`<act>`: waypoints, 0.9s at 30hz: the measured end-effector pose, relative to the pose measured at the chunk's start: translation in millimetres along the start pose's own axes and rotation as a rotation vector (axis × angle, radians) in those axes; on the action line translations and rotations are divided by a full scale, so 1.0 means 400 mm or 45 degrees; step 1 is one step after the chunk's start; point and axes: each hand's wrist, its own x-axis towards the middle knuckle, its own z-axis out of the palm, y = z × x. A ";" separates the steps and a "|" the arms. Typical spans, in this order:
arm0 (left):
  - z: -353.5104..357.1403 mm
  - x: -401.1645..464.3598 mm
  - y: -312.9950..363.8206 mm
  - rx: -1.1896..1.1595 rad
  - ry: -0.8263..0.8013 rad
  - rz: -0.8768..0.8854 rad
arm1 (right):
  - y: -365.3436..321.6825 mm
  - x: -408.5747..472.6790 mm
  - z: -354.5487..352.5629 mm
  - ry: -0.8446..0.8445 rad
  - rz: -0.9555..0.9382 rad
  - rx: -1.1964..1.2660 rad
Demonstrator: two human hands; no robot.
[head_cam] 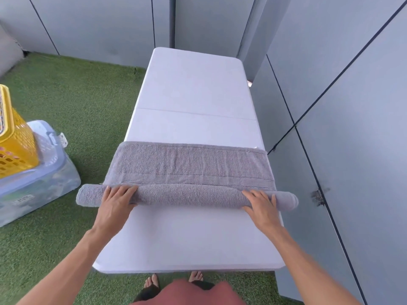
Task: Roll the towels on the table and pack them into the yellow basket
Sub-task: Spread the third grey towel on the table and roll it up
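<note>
A grey towel (189,164) lies across the white table (193,89), its near part wound into a long roll (187,197) that overhangs both table sides. My left hand (116,201) presses on the roll near its left end, fingers curled over the top. Near the roll's right end my right hand (262,205) grips it the same way. The far part of the towel still lies flat. The yellow basket (15,139) stands at the left edge of view, off the table, partly cut off.
The basket sits on a clear plastic lidded box (44,172) on green artificial grass (83,102). Grey wall panels (352,106) run close along the table's right side and behind it. My feet show below the table's near edge.
</note>
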 end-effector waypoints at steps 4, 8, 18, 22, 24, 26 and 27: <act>-0.044 0.009 -0.028 -0.123 -0.289 -0.019 | 0.054 0.002 -0.027 -0.303 -0.075 0.094; -0.072 0.042 -0.053 -0.354 -0.423 -0.045 | 0.061 0.014 -0.051 -0.391 -0.008 0.444; -0.009 0.009 -0.021 -0.015 -0.052 0.099 | 0.002 -0.045 -0.004 -0.026 0.026 0.036; -0.064 0.035 -0.022 -0.122 -0.423 -0.068 | 0.043 -0.037 -0.015 -0.136 -0.009 0.124; -0.091 0.035 -0.028 -0.197 -0.677 -0.126 | 0.086 -0.026 -0.035 -0.386 -0.004 0.278; -0.103 0.037 -0.033 -0.293 -0.665 -0.117 | 0.098 -0.009 -0.057 -0.510 0.030 0.479; -0.103 0.034 -0.032 -0.339 -0.528 -0.093 | 0.096 -0.005 -0.061 -0.436 0.052 0.558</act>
